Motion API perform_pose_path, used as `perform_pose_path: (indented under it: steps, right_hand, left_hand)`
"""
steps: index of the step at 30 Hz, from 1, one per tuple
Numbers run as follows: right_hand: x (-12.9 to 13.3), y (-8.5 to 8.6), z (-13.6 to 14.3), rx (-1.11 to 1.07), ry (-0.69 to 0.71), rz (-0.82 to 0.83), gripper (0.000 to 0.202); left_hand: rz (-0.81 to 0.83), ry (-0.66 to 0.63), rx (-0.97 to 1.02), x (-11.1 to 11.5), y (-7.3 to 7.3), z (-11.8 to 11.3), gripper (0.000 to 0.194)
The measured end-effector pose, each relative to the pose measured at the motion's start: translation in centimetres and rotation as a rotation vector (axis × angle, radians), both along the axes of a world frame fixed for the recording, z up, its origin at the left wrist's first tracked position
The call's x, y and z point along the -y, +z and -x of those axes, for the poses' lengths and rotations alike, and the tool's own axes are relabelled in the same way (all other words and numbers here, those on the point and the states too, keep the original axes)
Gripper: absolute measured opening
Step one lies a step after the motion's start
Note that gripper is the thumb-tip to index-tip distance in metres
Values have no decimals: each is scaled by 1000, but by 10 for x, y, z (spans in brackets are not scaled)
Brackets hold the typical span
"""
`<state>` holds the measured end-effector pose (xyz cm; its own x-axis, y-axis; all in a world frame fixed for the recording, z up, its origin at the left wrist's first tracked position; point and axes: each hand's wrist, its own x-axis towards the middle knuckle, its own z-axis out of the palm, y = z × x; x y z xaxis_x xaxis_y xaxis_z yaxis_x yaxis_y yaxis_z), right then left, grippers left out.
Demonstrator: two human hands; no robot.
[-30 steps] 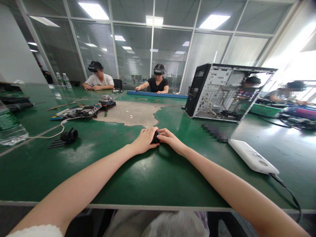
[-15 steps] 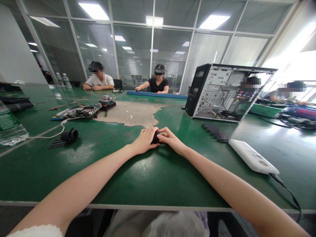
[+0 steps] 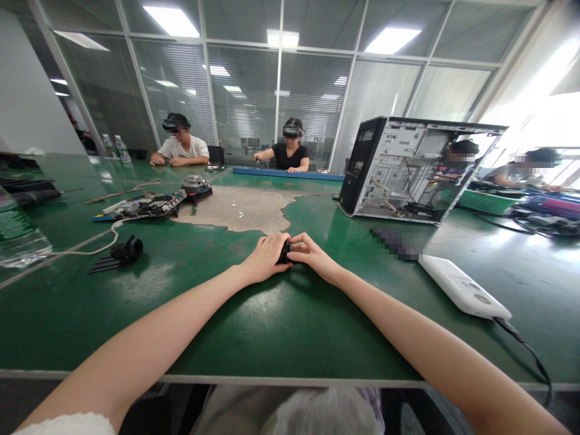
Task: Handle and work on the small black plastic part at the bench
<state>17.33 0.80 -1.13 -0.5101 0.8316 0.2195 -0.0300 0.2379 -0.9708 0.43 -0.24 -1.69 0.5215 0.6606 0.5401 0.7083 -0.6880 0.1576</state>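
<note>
Between my hands is a small black part (image 3: pixel 284 252), mostly covered by fingers, so its kind is unclear. My left hand (image 3: pixel 266 257) is wrapped round it from the left, resting low over the green table (image 3: pixel 272 326). From the right, my right hand (image 3: pixel 312 257) grips it with thumb and fingertips. Off to the left lies a black round fitting with flat prongs (image 3: pixel 129 249). Beyond my hands, a bare tan patch (image 3: pixel 254 208) shows where the green surface is torn.
An opened computer case (image 3: pixel 376 169) stands at the right. Nearer are a white power bank (image 3: pixel 464 287) with a black cable and a blurred dark object (image 3: pixel 394 243). Circuit boards (image 3: pixel 145 204) and a water bottle (image 3: pixel 20 232) sit at left. Several people work around the table.
My hands stay in nearly the same place, with the right fingers shifted very slightly on the black part. Across the table, a co-worker's hand has risen a little.
</note>
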Motion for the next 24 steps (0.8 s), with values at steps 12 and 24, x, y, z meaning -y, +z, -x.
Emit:
perform_pose_path:
  steps: [12, 24]
  right_hand:
    - [-7, -2, -2, -47, -147, 76, 25]
    - [-11, -7, 8, -51, -87, 154, 33]
  left_hand:
    - [14, 8, 7, 1, 1, 0, 56]
    - [8, 12, -10, -1, -1, -1, 57]
